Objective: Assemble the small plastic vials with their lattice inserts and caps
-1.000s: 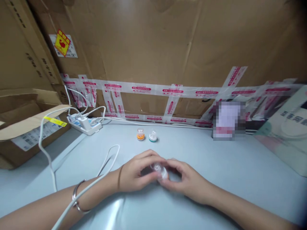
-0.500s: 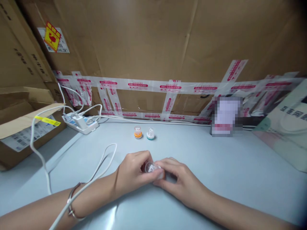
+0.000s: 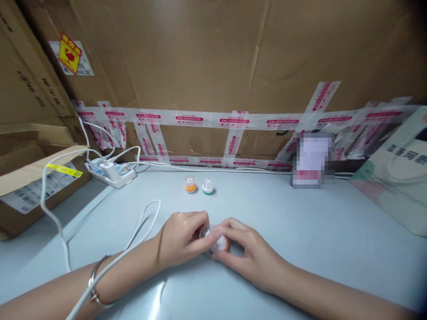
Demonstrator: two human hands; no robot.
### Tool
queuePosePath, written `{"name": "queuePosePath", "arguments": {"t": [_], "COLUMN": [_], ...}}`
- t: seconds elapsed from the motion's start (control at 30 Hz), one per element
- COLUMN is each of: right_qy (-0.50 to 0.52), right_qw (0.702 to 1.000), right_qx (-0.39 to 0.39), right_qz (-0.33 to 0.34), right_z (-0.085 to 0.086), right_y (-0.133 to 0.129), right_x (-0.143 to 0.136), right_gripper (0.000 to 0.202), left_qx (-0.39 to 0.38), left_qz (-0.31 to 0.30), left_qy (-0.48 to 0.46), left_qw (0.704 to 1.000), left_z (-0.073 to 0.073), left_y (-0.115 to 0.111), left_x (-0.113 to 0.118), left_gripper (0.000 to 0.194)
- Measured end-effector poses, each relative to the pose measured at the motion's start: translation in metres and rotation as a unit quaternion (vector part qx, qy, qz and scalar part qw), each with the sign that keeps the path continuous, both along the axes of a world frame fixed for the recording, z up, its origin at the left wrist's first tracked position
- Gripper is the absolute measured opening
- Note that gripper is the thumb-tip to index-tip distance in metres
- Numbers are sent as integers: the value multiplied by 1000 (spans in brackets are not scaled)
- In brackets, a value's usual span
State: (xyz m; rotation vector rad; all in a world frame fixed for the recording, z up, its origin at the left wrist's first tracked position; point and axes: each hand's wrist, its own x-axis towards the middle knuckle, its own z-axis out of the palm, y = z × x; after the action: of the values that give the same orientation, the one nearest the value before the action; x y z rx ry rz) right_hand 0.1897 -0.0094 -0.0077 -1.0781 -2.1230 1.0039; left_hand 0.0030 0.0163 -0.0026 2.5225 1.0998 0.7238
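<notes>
Between my two hands is a small round piece with a clear cup-like top, a white middle and an orange base (image 3: 220,244). It lies tilted, clear end to the left and orange base to the right. My left hand (image 3: 185,240) is closed around the clear end, thumb along the near side. The fingertips of my right hand (image 3: 254,251) pinch the orange base. Fingers hide part of the piece. Beyond my hands stand two similar clear-topped pieces, one with an orange base (image 3: 191,186) and one with a green base (image 3: 207,188).
A white cable (image 3: 144,238) loops over my left forearm. At the back left are a power strip (image 3: 113,177) and an open cardboard box (image 3: 53,186). A blurred phone-like screen (image 3: 313,155) stands back right, near a pale printed box (image 3: 396,178). Large taped cardboard (image 3: 200,62) borders the table.
The piece in my hands has tilted further, and its orange base now shows by my right fingers. Both hands still grip it. The whole view has shifted slightly.
</notes>
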Motion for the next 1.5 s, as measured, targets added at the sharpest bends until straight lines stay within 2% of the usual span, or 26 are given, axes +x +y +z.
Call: {"name": "queuePosePath", "arguments": {"t": [0.07,0.13,0.2,0.3,0.5,0.63,0.9,1.0,1.13,1.27,1.5], "right_qy": [0,-3,-9,-18,-1,-14,-14,-4,16,19,26], "right_qw": [1000,1000,1000,999,999,999,1000,1000,999,999,998], "right_qx": [6,16,25,35,37,29,12,-5,-27,-35,-52], "right_qz": [4,10,14,8,10,6,13,13,20,29,34], "right_z": [1,3,4,3,1,0,0,1,2,4,3], "right_y": [0,0,0,1,2,2,4,4,4,4,8], "right_x": [0,0,0,0,0,-1,0,0,2,3,4], "right_gripper": [9,9,8,7,6,2,8,6,8,12,9], "left_qx": [69,137,190,223,206,175,90,61,34,27,58], "left_qz": [-99,-164,-178,-165,-93,-40,30,1,-100,-173,-210], "left_qy": [58,103,119,93,52,58,50,41,29,16,18], "left_qw": [991,972,958,956,973,982,994,997,994,984,976], "left_z": [2,1,-1,-6,-13,-11,-7,-6,-4,2,6], "left_y": [4,7,9,9,3,2,0,1,5,9,8], "left_x": [-7,-11,-12,-9,-2,-1,1,-1,-7,-13,-13], "left_gripper": [28,37,33,30,33,34,36,33,28,27,19]}}
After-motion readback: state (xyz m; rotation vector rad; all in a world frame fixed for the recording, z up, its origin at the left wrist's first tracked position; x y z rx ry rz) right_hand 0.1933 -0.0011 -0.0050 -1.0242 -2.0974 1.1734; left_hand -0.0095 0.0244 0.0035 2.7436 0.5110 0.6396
